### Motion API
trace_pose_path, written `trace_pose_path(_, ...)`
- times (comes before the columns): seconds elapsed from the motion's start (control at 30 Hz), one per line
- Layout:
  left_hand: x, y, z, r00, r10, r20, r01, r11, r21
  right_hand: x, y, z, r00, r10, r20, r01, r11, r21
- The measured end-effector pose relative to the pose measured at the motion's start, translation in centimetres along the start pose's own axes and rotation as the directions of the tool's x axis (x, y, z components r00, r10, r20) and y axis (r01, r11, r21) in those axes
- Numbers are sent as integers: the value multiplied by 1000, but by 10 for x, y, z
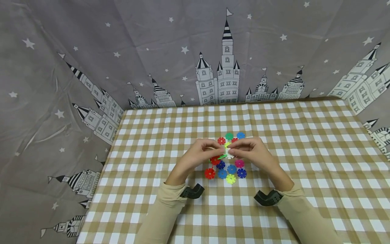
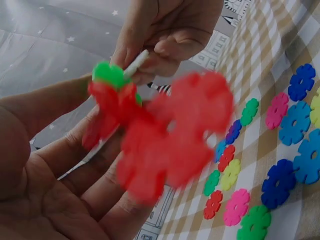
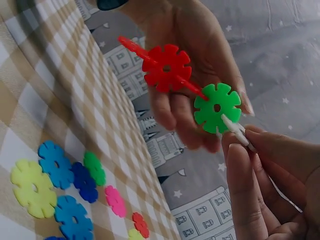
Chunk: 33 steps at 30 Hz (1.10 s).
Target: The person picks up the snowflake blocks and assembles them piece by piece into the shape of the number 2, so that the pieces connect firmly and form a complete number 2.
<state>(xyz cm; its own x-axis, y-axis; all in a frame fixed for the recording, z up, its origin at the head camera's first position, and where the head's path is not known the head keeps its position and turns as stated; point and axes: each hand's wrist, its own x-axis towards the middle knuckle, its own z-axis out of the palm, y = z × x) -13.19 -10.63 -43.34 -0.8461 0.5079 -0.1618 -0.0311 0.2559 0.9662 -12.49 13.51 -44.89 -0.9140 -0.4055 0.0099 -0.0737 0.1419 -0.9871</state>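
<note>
My left hand (image 1: 199, 154) holds a joined chain of plastic snowflake discs near its green end. The chain has red discs (image 3: 175, 79) set crosswise into one another and a green disc (image 3: 205, 117). Thumb and fingers of my right hand (image 3: 280, 185) pinch a white disc (image 3: 239, 132), seen edge-on. Its edge meets the green disc's rim near a slot; how deeply it sits there I cannot tell. In the left wrist view the red discs (image 2: 200, 110) are blurred, and my right hand (image 2: 175, 30) reaches in from above.
Loose discs lie flat on the checked tablecloth (image 1: 146, 156) around and below my hands, among them a yellow one (image 1: 231, 179), a red one (image 1: 210, 174) and a pink one (image 1: 239, 163). A grey castle-print curtain (image 1: 170, 44) stands behind the table.
</note>
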Motion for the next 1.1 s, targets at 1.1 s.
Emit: trace_pose_path(1.1,-1,1,0,996,-43,-75,46,998,39,3,46,-52,974,189,-121,-221,903,-368)
